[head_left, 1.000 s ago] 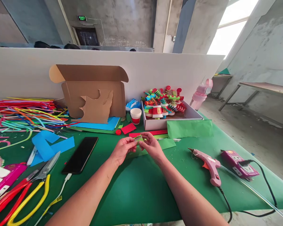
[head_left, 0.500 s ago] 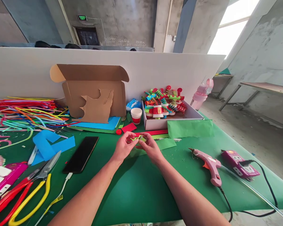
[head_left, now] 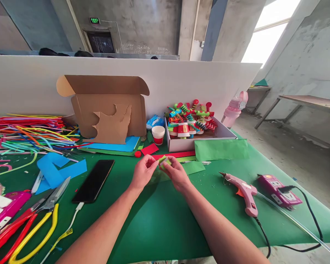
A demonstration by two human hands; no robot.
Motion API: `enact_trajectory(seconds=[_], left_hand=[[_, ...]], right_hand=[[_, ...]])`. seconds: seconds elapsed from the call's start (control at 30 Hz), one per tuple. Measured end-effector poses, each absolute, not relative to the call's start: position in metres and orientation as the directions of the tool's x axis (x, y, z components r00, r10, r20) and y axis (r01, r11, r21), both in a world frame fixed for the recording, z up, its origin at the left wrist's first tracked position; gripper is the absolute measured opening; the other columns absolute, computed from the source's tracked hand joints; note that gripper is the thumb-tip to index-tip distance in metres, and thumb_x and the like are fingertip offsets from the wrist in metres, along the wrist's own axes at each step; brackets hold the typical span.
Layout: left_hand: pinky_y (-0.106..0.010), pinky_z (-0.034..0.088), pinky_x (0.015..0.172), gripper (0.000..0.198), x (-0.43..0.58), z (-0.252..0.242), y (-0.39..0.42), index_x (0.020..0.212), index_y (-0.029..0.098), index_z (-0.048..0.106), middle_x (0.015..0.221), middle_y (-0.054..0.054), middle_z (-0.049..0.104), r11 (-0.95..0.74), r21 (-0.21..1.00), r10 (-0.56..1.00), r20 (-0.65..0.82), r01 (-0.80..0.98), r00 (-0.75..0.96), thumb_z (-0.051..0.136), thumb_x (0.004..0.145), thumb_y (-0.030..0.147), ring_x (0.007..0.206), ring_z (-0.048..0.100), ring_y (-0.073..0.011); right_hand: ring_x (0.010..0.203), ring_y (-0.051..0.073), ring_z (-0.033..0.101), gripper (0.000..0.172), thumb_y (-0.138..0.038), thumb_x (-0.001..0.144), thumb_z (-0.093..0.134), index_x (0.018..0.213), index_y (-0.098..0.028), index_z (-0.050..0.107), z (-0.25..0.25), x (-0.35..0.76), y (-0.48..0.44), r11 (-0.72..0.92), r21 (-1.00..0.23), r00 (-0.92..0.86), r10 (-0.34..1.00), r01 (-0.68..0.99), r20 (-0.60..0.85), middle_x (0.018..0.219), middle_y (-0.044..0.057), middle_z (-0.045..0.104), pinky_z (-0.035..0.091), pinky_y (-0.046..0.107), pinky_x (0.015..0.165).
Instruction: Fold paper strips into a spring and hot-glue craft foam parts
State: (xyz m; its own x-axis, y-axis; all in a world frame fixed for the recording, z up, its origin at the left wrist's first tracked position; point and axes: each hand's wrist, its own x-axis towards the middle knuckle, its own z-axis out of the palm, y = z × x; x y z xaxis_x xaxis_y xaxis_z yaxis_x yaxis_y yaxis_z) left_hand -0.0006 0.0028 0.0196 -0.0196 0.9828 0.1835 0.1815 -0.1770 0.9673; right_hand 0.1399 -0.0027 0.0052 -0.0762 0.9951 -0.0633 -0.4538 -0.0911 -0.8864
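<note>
Over the middle of the green table, a small light green piece (head_left: 162, 160) is pinched between my two hands. My right hand (head_left: 176, 172) has thumb and fingertips closed on it. Close beside, my left hand (head_left: 143, 170) is closed too, its fingertips at the piece's left edge; whether they grip it is too small to tell. Just behind the hands lie red strips (head_left: 178, 154) and a red paper piece (head_left: 149, 149). Stacked paper cups (head_left: 158, 135) stand farther back.
A pink glue gun (head_left: 244, 192) and purple power block (head_left: 279, 190) lie right. On the left are scissors (head_left: 51, 201), a phone (head_left: 94, 181) and pipe cleaners (head_left: 30, 135). Behind are a cardboard box (head_left: 107, 86), a tray of crafts (head_left: 202, 145) and a pink bottle (head_left: 232, 112).
My left fingertips have drawn slightly back from my right ones, and more of the light green piece shows, tilted upward. The view has shifted slightly.
</note>
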Motion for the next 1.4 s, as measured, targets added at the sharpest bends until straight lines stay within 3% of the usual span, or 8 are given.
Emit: enact_trajectory(seconds=[0.3, 0.5, 0.63, 0.73, 0.83, 1.03, 1.23, 1.4], left_hand=[[-0.025, 0.043, 0.057, 0.035, 0.004, 0.020, 0.000, 0.077, 0.017, 0.070, 0.077, -0.003, 0.063, -0.114, 0.989, 0.984, 0.100, 0.090, 0.149, 0.072, 0.067, 0.050, 0.064, 0.051, -0.0131], [-0.024, 0.042, 0.056, 0.033, -0.006, 0.022, 0.006, 0.069, 0.016, 0.066, 0.072, -0.002, 0.060, -0.117, 0.988, 0.985, 0.103, 0.099, 0.137, 0.070, 0.068, 0.049, 0.063, 0.049, -0.0131], [-0.024, 0.042, 0.057, 0.031, -0.007, 0.021, 0.008, 0.069, 0.017, 0.065, 0.070, -0.001, 0.057, -0.122, 0.984, 0.989, 0.109, 0.132, 0.102, 0.069, 0.067, 0.048, 0.061, 0.049, -0.0128], [-0.025, 0.042, 0.058, 0.028, -0.007, 0.018, 0.009, 0.065, 0.018, 0.063, 0.068, 0.000, 0.055, -0.148, 0.970, 0.989, 0.146, 0.192, 0.025, 0.068, 0.068, 0.046, 0.059, 0.049, -0.0129], [-0.025, 0.042, 0.059, 0.025, -0.008, 0.017, 0.009, 0.065, 0.020, 0.064, 0.070, -0.001, 0.057, -0.228, 0.936, 0.965, 0.254, 0.270, -0.067, 0.067, 0.069, 0.044, 0.062, 0.050, -0.0141], [-0.025, 0.040, 0.058, 0.021, -0.006, 0.019, 0.006, 0.066, 0.021, 0.065, 0.068, -0.001, 0.058, -0.330, 0.886, 0.934, 0.356, 0.326, -0.022, 0.065, 0.073, 0.041, 0.062, 0.049, -0.0151], [-0.025, 0.041, 0.061, 0.024, 0.003, 0.030, -0.005, 0.067, 0.020, 0.064, 0.067, 0.000, 0.057, -0.356, 0.896, 0.929, 0.369, 0.266, 0.001, 0.064, 0.074, 0.043, 0.062, 0.050, -0.0146], [-0.025, 0.043, 0.063, 0.024, 0.017, 0.038, -0.023, 0.069, 0.020, 0.066, 0.069, -0.001, 0.061, -0.401, 0.883, 0.916, 0.392, 0.243, 0.084, 0.064, 0.076, 0.043, 0.065, 0.053, -0.0153]], right_hand=[[0.096, 0.019, 0.065, 0.039, -0.040, 0.058, 0.085, 0.083, -0.024, 0.059, 0.014, 0.140, -0.007, -0.099, -0.828, -0.124, 0.992, -0.552, -0.035, 0.111, 0.003, 0.071, 0.051, 0.036, 0.090], [0.087, 0.019, 0.067, 0.036, -0.043, 0.066, 0.078, 0.091, -0.023, 0.061, 0.018, 0.145, -0.006, -0.248, -0.800, -0.231, 0.963, -0.547, -0.141, 0.098, 0.003, 0.071, 0.056, 0.036, 0.080], [0.066, 0.014, 0.064, 0.032, -0.035, 0.062, 0.081, 0.081, -0.022, 0.059, 0.010, 0.150, 0.001, -0.232, -0.802, 0.020, 0.957, -0.550, -0.291, 0.082, 0.001, 0.066, 0.057, 0.030, 0.064], [0.051, 0.009, 0.054, 0.032, -0.036, 0.059, 0.081, 0.073, -0.022, 0.056, 0.008, 0.152, 0.001, -0.128, -0.872, 0.197, 0.949, -0.472, -0.246, 0.065, -0.004, 0.058, 0.048, 0.023, 0.047], [0.042, 0.007, 0.042, 0.031, -0.043, 0.062, 0.078, 0.070, -0.021, 0.058, 0.013, 0.152, -0.003, -0.054, -0.935, 0.164, 0.979, -0.352, -0.119, 0.051, -0.007, 0.050, 0.036, 0.021, 0.039], [0.043, 0.012, 0.050, 0.037, -0.044, 0.061, 0.078, 0.087, -0.021, 0.067, 0.019, 0.143, -0.007, -0.024, -0.966, 0.003, 1.000, -0.259, -0.026, 0.048, -0.005, 0.056, 0.042, 0.026, 0.046], [0.051, 0.010, 0.048, 0.023, -0.043, 0.061, 0.078, 0.070, -0.024, 0.071, 0.019, 0.149, -0.012, 0.210, -0.977, 0.261, 0.946, -0.037, 0.194, 0.070, 0.000, 0.060, 0.045, 0.028, 0.052], [0.064, 0.018, 0.059, 0.028, -0.049, 0.063, 0.076, 0.077, -0.024, 0.075, 0.021, 0.163, -0.038, 0.139, -0.980, 0.095, 0.987, -0.142, 0.126, 0.072, 0.001, 0.067, 0.052, 0.034, 0.067]])
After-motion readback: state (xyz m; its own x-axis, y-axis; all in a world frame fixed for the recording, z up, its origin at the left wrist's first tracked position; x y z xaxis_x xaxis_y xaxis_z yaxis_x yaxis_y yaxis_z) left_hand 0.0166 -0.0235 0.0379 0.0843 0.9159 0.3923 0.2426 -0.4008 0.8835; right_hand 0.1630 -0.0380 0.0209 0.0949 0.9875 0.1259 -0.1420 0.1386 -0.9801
